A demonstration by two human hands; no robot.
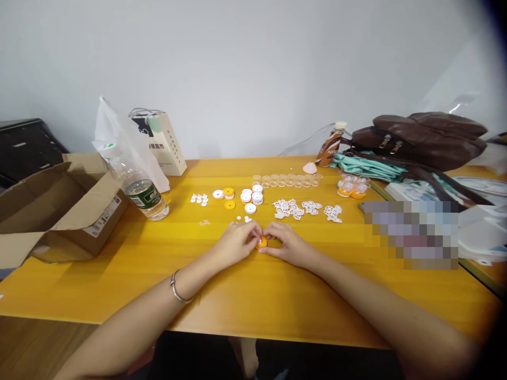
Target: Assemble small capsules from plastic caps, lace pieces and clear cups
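Between my two hands, just above the table's middle, is a small round orange piece (262, 242) with something white on it. My left hand (238, 241) pinches it from the left, and my right hand (287, 244) grips its right side. Beyond my fingers lie stacks of white round discs (250, 208) and orange discs (229, 205). Small white pegged parts (199, 199) stand in rows to the left, with tiny clear bits (204, 222) nearer me. White lattice pieces (288, 209) are spread to the right. Behind them runs a double row of clear round cups (287, 181).
An open cardboard box (59, 211) and a water bottle (142, 192) stand left, before a paper bag (166, 142). At right are clear-topped orange pieces (354, 186), a drink bottle (331, 145) and a brown leather bag (423, 138). A pink cone-shaped item (309, 168) sits at the back.
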